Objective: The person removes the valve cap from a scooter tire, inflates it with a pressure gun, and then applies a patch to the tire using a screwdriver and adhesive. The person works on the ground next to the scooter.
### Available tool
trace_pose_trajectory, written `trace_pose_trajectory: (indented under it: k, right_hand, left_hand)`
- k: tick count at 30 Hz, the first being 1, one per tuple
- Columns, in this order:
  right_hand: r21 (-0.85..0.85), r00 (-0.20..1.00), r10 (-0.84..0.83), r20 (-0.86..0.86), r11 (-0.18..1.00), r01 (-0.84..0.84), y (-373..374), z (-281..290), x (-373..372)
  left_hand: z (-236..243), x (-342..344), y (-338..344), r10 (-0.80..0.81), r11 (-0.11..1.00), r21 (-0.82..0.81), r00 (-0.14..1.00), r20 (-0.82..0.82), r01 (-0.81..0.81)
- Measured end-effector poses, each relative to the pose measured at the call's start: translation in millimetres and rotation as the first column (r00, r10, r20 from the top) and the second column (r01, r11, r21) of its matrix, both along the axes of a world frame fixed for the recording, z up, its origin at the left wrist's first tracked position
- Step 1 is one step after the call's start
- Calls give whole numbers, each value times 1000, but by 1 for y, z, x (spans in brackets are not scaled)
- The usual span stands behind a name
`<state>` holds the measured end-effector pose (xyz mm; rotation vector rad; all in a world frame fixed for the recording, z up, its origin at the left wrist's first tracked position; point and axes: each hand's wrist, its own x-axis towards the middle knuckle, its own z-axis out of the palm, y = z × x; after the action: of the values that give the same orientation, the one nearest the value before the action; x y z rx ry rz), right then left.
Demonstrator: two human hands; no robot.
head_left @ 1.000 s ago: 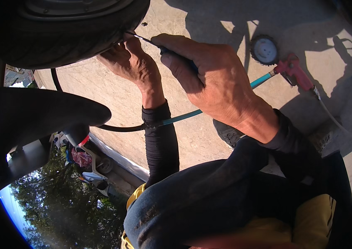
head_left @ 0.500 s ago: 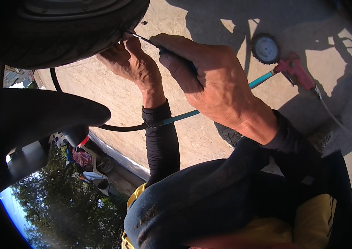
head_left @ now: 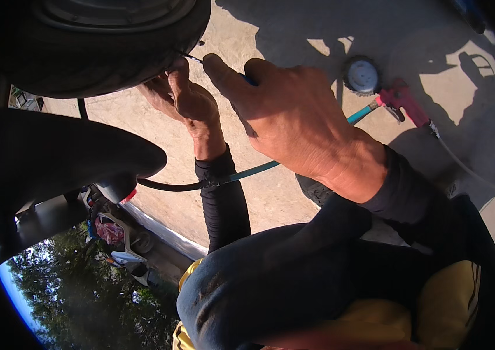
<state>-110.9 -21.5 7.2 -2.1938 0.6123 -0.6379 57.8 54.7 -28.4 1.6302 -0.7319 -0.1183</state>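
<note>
My right hand (head_left: 311,128) is closed round a tool with a dark blue handle (head_left: 250,79). Its thin shaft (head_left: 192,58) reaches the outer edge of a black tyre (head_left: 101,64), where the tip is too small to make out. My left hand (head_left: 196,109), lower and to the left, has its fingers curled up at the underside of the tyre beside the shaft; what they hold, if anything, is hidden.
A pink inflator gun (head_left: 410,104) with a round gauge (head_left: 362,76) and teal hose (head_left: 361,114) lies on concrete (head_left: 270,198). A black fender-like part (head_left: 84,146) juts in at left, with parked scooters (head_left: 125,256) beyond. My bent knee (head_left: 241,274) is below.
The view has shifted slightly. My right hand has rolled on the handle, its fingers now differently placed, and the fingers of my left hand have shifted a little under the tyre.
</note>
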Motion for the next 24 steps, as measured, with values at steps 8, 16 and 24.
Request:
trace_pose_trajectory:
  k: [8, 16, 24]
  right_hand:
    - [631, 996, 12, 92, 773, -67, -7, 20, 6]
    - [632, 994, 55, 95, 768, -102, -8, 10, 6]
    - [-193, 998, 19, -60, 981, -30, -3, -4, 5]
  left_hand:
    - [-6, 5, 5, 22, 995, -89, 986, -165, -37]
    - [-1, 5, -2, 32, 992, -121, 992, -121, -47]
    - [-3, 2, -1, 27, 993, -114, 993, -119, -40]
